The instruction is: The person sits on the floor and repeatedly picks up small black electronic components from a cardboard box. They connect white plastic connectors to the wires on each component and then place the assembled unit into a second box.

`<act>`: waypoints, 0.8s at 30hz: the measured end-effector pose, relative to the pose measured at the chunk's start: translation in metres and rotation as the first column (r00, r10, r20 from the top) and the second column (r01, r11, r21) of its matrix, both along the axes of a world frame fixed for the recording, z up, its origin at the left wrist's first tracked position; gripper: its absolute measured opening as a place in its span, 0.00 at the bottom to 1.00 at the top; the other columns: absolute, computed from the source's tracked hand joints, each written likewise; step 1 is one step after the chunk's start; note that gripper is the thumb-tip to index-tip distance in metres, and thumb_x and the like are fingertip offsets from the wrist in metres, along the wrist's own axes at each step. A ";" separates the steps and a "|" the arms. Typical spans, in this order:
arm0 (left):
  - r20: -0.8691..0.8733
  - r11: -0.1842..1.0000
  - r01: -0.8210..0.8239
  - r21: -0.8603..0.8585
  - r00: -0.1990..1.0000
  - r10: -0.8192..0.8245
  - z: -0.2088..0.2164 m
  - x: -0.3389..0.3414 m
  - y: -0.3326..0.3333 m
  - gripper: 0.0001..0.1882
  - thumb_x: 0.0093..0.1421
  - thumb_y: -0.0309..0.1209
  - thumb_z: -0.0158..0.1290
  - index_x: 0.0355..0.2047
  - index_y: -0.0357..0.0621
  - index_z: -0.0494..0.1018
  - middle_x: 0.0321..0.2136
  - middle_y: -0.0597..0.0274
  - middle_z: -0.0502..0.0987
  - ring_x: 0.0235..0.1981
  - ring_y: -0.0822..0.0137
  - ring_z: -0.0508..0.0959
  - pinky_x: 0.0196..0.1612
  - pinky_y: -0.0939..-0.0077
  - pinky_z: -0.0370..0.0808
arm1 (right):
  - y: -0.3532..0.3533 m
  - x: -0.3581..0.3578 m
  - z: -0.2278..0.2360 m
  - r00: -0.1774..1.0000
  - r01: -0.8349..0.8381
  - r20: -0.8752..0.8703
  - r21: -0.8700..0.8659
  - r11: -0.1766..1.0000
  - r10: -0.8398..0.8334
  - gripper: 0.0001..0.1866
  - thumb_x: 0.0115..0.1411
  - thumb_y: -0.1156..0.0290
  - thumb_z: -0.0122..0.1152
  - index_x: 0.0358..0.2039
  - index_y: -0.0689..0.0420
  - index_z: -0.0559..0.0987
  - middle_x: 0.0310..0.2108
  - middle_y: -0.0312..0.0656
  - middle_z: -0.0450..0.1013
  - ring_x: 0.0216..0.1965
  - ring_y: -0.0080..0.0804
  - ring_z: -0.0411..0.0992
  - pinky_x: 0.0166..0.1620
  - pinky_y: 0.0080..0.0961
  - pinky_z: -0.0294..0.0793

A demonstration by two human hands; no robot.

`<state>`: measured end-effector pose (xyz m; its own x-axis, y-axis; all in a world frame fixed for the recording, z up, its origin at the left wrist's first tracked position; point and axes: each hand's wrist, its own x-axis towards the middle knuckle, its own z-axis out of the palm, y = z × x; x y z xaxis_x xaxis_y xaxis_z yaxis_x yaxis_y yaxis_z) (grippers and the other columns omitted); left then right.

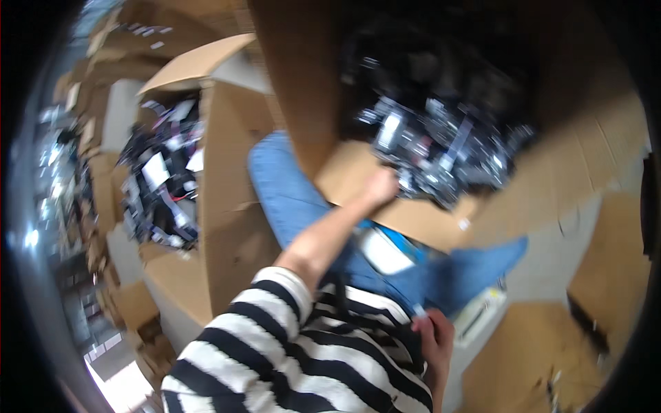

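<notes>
Your left hand (381, 184): arm stretched forward from a striped sleeve, hand at the near edge of the large cardboard box (303, 82) in front of you. Fingers curled around or into the heap at the box's front flap (413, 220); motion blur hides whether they close on any one piece, so you cannot tell its grip.

Your right hand (435, 337): held close to your body at the lower middle of the view, fingers bent and pinching a small pale item (418, 310) at their tips; too small and blurred to identify.

Contents of the large cardboard box: a tangled heap of black and grey electronic parts (441, 148), some with white labels, lying just beyond your left hand and filling the box's lower interior.

Between the hands: your legs in blue jeans (296, 199), with a white flat object (385, 251) resting on the lap, just below the box's front flap.

To your left: a second open cardboard box (227, 206), standing beside your leg, holding a similar jumble of dark parts and white cards (162, 179).

Further left and behind: stacked cardboard cartons (117, 55), well apart from both hands.

Lower right: flattened cardboard sheets (523, 358) on a grey floor (551, 255).
</notes>
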<state>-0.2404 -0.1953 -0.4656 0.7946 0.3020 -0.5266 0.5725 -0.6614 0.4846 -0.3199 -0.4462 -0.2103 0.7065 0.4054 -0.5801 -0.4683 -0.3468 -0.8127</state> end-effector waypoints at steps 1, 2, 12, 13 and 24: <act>0.193 0.998 -0.051 -0.042 0.980 0.058 0.007 -0.001 -0.003 0.10 0.49 0.32 0.43 0.26 0.41 0.72 0.22 0.47 0.73 0.27 0.50 0.73 0.33 0.58 0.70 | 0.001 0.001 -0.004 0.999 0.000 -0.032 -0.007 1.000 0.000 0.08 0.52 0.75 0.45 0.20 0.63 0.70 0.16 0.38 0.68 0.20 0.20 0.64 0.25 0.15 0.61; 0.165 0.997 0.049 -0.051 0.986 -0.040 0.033 0.004 -0.006 0.12 0.50 0.30 0.43 0.34 0.41 0.70 0.27 0.47 0.73 0.31 0.52 0.73 0.37 0.61 0.69 | 0.001 0.002 -0.007 0.998 0.021 -0.057 -0.051 0.998 -0.024 0.08 0.52 0.75 0.45 0.19 0.63 0.70 0.16 0.38 0.68 0.20 0.20 0.64 0.25 0.16 0.62; 0.341 0.434 0.277 -0.857 0.937 0.075 0.226 0.055 -0.016 0.11 0.58 0.28 0.39 0.38 0.37 0.67 0.22 0.64 0.73 0.21 0.80 0.73 0.27 0.85 0.70 | 0.009 0.009 -0.004 0.999 0.000 -0.037 -0.052 0.999 -0.002 0.09 0.53 0.75 0.44 0.19 0.64 0.69 0.17 0.39 0.67 0.20 0.22 0.64 0.25 0.16 0.62; 0.373 0.353 0.338 -0.872 0.927 0.034 0.243 0.058 -0.015 0.13 0.59 0.27 0.38 0.42 0.34 0.66 0.27 0.60 0.74 0.25 0.76 0.74 0.32 0.82 0.70 | 0.007 0.007 -0.003 1.000 0.005 -0.015 -0.066 0.998 -0.006 0.09 0.53 0.75 0.44 0.19 0.64 0.69 0.16 0.38 0.67 0.19 0.21 0.64 0.24 0.17 0.62; 0.727 0.543 0.710 -0.448 0.643 -0.240 0.277 -0.010 -0.022 0.10 0.51 0.25 0.47 0.34 0.38 0.71 0.23 0.58 0.73 0.25 0.66 0.74 0.28 0.76 0.70 | -0.018 0.014 0.039 0.944 -0.221 0.263 0.058 0.974 0.198 0.03 0.45 0.80 0.49 0.18 0.64 0.67 0.14 0.40 0.60 0.13 0.28 0.57 0.18 0.21 0.55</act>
<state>-0.2506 -0.2169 -0.1888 0.8767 -0.4504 0.1691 -0.2409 -0.1067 0.9647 -0.3059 -0.4646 -0.1714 0.7195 0.6004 -0.3489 -0.1664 -0.3388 -0.9260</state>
